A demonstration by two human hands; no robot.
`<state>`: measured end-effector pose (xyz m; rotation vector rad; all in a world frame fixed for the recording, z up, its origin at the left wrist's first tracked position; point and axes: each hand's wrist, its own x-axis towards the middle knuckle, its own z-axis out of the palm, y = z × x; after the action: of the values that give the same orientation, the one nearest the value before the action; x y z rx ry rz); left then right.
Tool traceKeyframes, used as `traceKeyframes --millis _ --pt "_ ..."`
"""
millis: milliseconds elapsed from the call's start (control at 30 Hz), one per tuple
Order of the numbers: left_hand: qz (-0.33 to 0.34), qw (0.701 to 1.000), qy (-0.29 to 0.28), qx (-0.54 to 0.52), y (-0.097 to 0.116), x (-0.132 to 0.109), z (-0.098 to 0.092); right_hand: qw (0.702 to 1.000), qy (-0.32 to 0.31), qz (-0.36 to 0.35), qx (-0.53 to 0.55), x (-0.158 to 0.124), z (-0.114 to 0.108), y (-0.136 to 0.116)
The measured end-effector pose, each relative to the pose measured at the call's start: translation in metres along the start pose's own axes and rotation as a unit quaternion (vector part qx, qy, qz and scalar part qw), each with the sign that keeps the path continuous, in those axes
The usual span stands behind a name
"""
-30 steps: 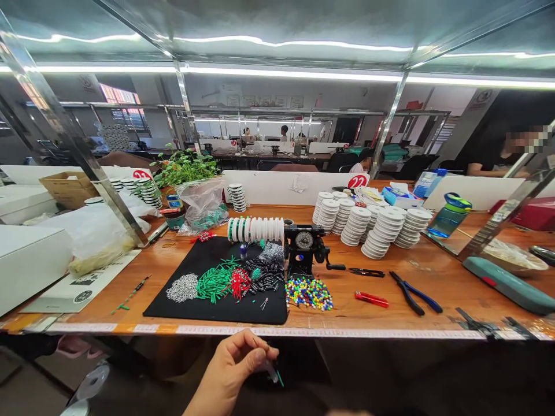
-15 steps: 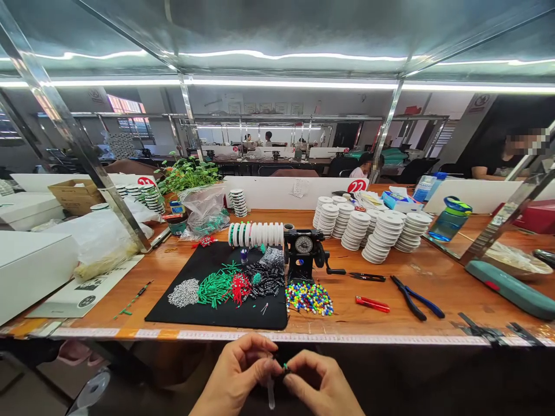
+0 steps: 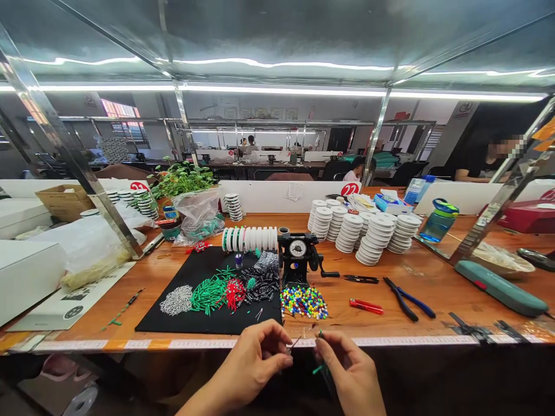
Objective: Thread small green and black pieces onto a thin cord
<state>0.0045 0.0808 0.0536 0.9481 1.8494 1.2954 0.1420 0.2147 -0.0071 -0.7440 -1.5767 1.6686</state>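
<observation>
At the table's front edge, my left hand (image 3: pixel 260 361) pinches a thin, pin-like piece (image 3: pixel 296 342) between thumb and fingertips. To its right, apart from it, my right hand (image 3: pixel 349 370) is closed on a small dark and green piece (image 3: pixel 318 368); its exact shape is unclear. Just beyond my hands, a black mat (image 3: pixel 173 315) carries silver bits (image 3: pixel 176 300), green tubes (image 3: pixel 209 294), red pieces (image 3: pixel 235 293) and black pieces (image 3: pixel 261 283). Colourful beads (image 3: pixel 304 303) lie beside the mat.
Behind the beads stands a black hand-cranked winder (image 3: pixel 298 260) with a row of white spools (image 3: pixel 255 238). Stacked white spools (image 3: pixel 373 240) are behind it. Black tweezers (image 3: pixel 361 278), a red tool (image 3: pixel 366 306), pliers (image 3: pixel 407 299) and a green case (image 3: pixel 500 288) lie right. A metal post (image 3: pixel 108 214) rises left.
My hands have moved apart and up toward the table edge. A thin pin now shows in my left fingers, and the clear tube below them is out of sight. The view has shifted slightly.
</observation>
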Motion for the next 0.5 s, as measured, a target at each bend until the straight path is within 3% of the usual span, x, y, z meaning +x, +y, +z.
traceKeyframes --millis 67,133,233,367,500 --pt "0.002 0.999 0.019 0.026 -0.004 0.003 -0.002 0.999 0.033 0.002 0.018 0.006 -0.005 -0.001" --pt "0.045 0.99 0.074 0.11 -0.008 0.008 -0.007 0.999 0.036 0.004 0.014 0.01 -0.011 0.0" --pt "0.096 0.946 0.134 0.279 -0.016 0.023 -0.016 1.0 0.018 0.005 -0.011 0.012 -0.015 0.003" --pt "0.076 0.893 0.123 0.425 -0.026 0.039 -0.025 1.0 0.016 0.0 -0.02 0.009 -0.014 0.008" --pt "0.114 0.868 0.138 0.464 -0.026 0.043 -0.031 1.0 0.012 -0.015 -0.022 0.01 -0.012 0.007"
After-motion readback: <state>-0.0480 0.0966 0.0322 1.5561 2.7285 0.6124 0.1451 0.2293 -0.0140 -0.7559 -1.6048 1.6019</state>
